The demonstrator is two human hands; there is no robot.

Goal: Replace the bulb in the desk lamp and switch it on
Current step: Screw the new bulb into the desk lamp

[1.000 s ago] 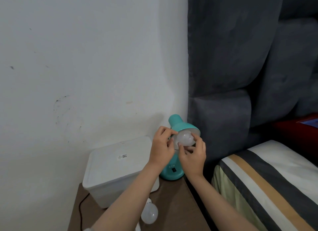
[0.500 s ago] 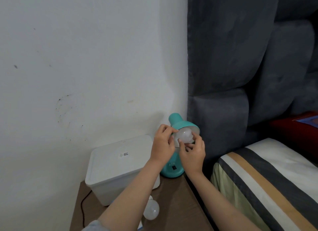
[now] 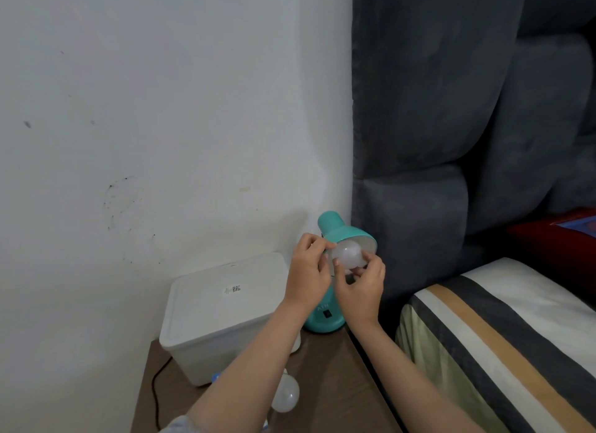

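A teal desk lamp (image 3: 335, 227) stands at the back of a brown bedside table (image 3: 325, 387), its shade facing me. A frosted white bulb (image 3: 347, 254) sits in the mouth of the shade. My right hand (image 3: 361, 287) grips that bulb from below with thumb and fingers. The shade's left rim is pinched by my left hand (image 3: 308, 273). A black switch (image 3: 327, 314) shows on the lamp's round base. A second white bulb (image 3: 285, 397) lies on the table under my left forearm.
A white lidded plastic box (image 3: 225, 316) fills the table's left side, against the white wall. A black cable (image 3: 156, 397) runs down the table's left edge. A grey padded headboard (image 3: 451, 142) and a striped bed (image 3: 503, 342) close off the right.
The view has shifted slightly. Both hands stay at the lamp head; my right fingers have shifted a little around the bulb.
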